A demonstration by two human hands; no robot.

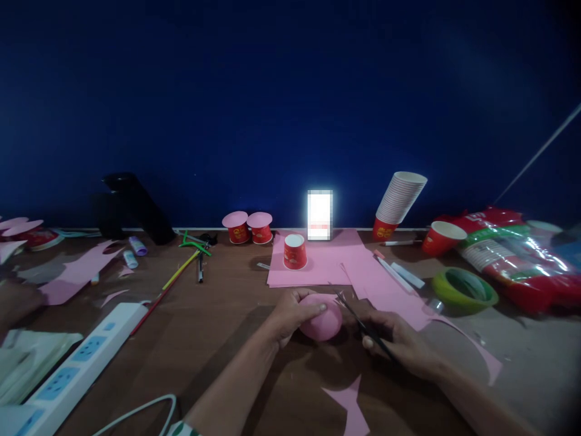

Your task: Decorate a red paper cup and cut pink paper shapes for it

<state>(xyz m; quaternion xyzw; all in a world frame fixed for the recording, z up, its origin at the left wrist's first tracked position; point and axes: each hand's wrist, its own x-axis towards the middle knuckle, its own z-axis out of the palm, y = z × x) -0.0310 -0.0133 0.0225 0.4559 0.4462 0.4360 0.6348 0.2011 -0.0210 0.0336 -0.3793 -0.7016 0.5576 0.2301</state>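
My left hand grips a rounded piece of pink paper, thumb on top. In my right hand is a pair of dark scissors, their tips at the paper's upper right edge. Below lies a pink paper scrap with pointed ends. Beyond my hands, a red paper cup stands upside down on a stack of pink paper sheets. Two more red cups, a left one and a right one, carry pink paper discs.
A leaning cup stack, a green tape roll and a red plastic bag are at right. A lit screen stands at the back. At left are a power strip and another person's hand by pink paper.
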